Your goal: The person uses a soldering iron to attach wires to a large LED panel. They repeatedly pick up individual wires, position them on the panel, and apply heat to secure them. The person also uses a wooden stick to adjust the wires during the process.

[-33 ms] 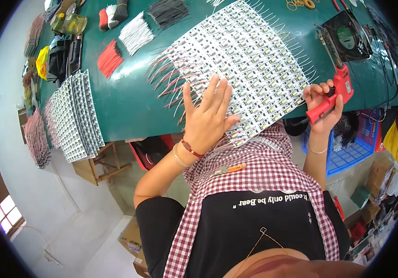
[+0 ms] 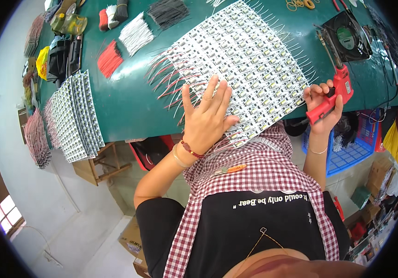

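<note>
A large white sheet of circuit boards [image 2: 250, 60] with rows of small yellowish LEDs lies on the green table in front of me. Red and white wires [image 2: 171, 78] stick out along its left edge, and pale wires fringe the right. My left hand [image 2: 206, 121] rests flat on the sheet's near left part, fingers spread, holding nothing. Beside the sheet's right corner, my right hand [image 2: 325, 109] grips a red soldering gun [image 2: 343, 85] by its handle. The gun's metal tip points up and away, near a black fan.
The square black fan [image 2: 346, 37] stands at the far right. Bundles of red wires [image 2: 110, 59], white wires [image 2: 136, 33] and black wires [image 2: 168, 13] lie at the back. More LED boards [image 2: 76, 116] overhang the table's left end. A blue crate [image 2: 347, 162] sits below, right.
</note>
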`<action>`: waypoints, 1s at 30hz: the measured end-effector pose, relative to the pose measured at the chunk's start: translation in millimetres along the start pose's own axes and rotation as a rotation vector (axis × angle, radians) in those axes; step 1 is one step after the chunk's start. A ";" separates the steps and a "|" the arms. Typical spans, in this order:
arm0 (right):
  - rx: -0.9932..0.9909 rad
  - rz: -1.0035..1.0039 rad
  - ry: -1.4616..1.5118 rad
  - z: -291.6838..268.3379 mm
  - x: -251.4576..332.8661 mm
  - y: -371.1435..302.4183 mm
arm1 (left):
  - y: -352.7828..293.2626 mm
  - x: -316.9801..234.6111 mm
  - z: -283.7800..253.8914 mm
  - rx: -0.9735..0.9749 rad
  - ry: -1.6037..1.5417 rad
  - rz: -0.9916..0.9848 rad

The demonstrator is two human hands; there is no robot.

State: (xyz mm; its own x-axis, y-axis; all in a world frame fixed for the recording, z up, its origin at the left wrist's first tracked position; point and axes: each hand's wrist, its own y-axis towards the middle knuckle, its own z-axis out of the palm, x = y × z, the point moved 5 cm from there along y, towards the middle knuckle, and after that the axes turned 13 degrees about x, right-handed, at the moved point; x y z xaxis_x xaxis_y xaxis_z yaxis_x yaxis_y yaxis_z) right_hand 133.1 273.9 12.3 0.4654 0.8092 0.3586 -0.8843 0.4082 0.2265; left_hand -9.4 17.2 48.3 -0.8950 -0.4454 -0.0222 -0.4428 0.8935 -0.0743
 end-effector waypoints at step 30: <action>-0.035 0.013 -0.015 5.6 0.4 0.2 | -1.6 24.9 -12.9 -0.068 -0.050 0.002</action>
State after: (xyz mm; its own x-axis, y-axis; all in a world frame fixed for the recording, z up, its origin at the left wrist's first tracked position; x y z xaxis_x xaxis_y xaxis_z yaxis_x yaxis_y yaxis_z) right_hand 133.3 271.9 17.6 0.4538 0.8082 0.3753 -0.8911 0.4123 0.1897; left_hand -31.7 5.5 60.7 -0.8930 -0.4443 -0.0717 -0.4450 0.8955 -0.0061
